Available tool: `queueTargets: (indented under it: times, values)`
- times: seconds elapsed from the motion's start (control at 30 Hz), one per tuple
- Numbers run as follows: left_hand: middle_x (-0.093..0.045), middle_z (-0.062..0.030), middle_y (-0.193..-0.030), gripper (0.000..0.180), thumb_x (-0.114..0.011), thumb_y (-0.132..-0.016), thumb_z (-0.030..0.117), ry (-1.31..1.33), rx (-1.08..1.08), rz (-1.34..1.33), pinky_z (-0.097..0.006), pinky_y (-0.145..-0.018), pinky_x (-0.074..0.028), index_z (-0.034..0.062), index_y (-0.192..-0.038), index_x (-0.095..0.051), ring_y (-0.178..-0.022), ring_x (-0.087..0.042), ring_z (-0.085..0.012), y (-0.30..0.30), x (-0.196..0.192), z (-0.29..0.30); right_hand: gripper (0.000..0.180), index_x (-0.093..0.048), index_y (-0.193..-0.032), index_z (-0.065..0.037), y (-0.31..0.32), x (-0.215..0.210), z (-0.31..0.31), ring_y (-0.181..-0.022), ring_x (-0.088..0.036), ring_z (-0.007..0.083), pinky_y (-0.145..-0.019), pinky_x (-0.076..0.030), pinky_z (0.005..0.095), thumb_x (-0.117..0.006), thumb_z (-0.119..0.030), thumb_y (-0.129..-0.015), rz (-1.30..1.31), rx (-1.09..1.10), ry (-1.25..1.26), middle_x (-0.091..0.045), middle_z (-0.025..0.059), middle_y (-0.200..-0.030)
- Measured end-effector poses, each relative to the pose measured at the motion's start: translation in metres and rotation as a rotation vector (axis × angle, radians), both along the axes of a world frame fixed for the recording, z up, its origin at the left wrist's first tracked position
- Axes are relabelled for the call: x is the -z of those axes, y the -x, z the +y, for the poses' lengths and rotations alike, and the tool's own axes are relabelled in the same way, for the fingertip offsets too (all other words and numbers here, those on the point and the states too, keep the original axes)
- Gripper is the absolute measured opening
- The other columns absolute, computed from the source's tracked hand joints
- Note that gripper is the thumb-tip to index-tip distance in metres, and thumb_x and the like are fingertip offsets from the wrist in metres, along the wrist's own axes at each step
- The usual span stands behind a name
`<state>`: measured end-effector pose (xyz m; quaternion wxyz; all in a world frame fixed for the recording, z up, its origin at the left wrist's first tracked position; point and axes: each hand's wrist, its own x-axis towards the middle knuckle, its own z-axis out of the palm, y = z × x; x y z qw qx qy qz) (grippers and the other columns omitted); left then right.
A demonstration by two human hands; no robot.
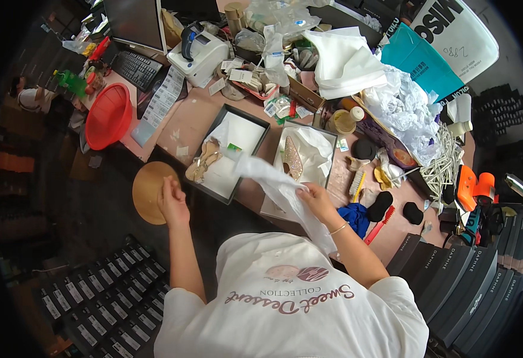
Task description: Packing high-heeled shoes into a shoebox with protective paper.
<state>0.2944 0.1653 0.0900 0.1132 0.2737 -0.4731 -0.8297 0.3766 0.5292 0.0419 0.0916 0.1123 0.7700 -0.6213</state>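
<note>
A sheet of white tissue paper (282,190) is pinched in my right hand (318,201) and hangs in front of my chest, blurred at its far left end. My left hand (173,201) is raised with loosely bent fingers and nothing visible in it, over a round tan stool seat (148,194). Between and beyond the hands stands a dark-edged shoe box (251,132), with a strappy gold sandal (204,161) at its left side and white paper inside. To its right, a second box (335,156) lined with white paper holds a glittery pink pointed shoe (291,156).
A red basin (108,116), a label printer (199,56) and a keyboard (136,70) occupy the left. Crumpled paper (402,110), a jar (340,122), brushes (357,185) and a blue cloth (353,219) crowd the right. Dark shoe boxes (449,280) stand stacked at lower right, more at lower left.
</note>
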Motion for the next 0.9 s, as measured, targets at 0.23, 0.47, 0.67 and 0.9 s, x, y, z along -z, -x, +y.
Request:
queueTargets:
  times: [0.23, 0.47, 0.67, 0.9]
  values:
    - [-0.059, -0.0019, -0.079, 0.015, -0.059, -0.091, 0.017, 0.022, 0.391, 0.028, -0.019, -0.048, -0.034, 0.0027, -0.097, -0.062, -0.054, -0.045, -0.0051, -0.012, -0.009, 0.098, 0.029, -0.065, -0.093, 0.002, 0.023, 0.045, -0.022, -0.064, -0.056, 0.0113, -0.06, -0.045, 0.0307, -0.062, -0.027, -0.086, -0.182, -0.082, -0.286, -0.063, 0.0047, -0.071]
    - [-0.061, -0.0055, -0.098, 0.028, -0.055, -0.093, 0.02, -0.016, 0.781, -0.002, -0.026, -0.074, -0.048, 0.0023, -0.114, -0.056, -0.084, -0.059, -0.0123, -0.017, -0.017, 0.111, 0.027, -0.063, -0.103, 0.003, -0.008, -0.088, 0.009, -0.076, -0.052, 0.0045, -0.066, -0.043, 0.0228, -0.058, -0.02, -0.092, -0.221, 0.046, 0.564, -0.061, -0.0038, -0.086]
    - [-0.049, -0.0115, -0.128, 0.047, -0.046, -0.095, 0.031, 0.44, 1.283, 0.448, -0.035, -0.1, -0.04, 0.0046, -0.133, -0.038, -0.115, -0.05, -0.0227, -0.023, 0.029, 0.176, 0.024, -0.063, -0.104, 0.001, -0.012, -0.14, -0.015, -0.077, -0.049, 0.0039, -0.069, -0.043, 0.0216, -0.057, -0.019, -0.093, -0.176, -0.329, 0.269, -0.06, -0.004, -0.086]
    - [-0.065, -0.0164, -0.099, 0.049, -0.048, -0.092, 0.04, -0.415, 1.149, -0.336, -0.03, -0.056, -0.057, 0.002, -0.122, -0.05, -0.079, -0.067, -0.0245, -0.034, -0.037, 0.086, 0.012, -0.056, -0.08, 0.002, 0.008, -0.165, 0.043, -0.068, -0.056, 0.0383, -0.059, -0.045, 0.041, -0.06, -0.009, -0.083, 0.408, -0.141, -0.68, -0.056, 0.0219, -0.076]
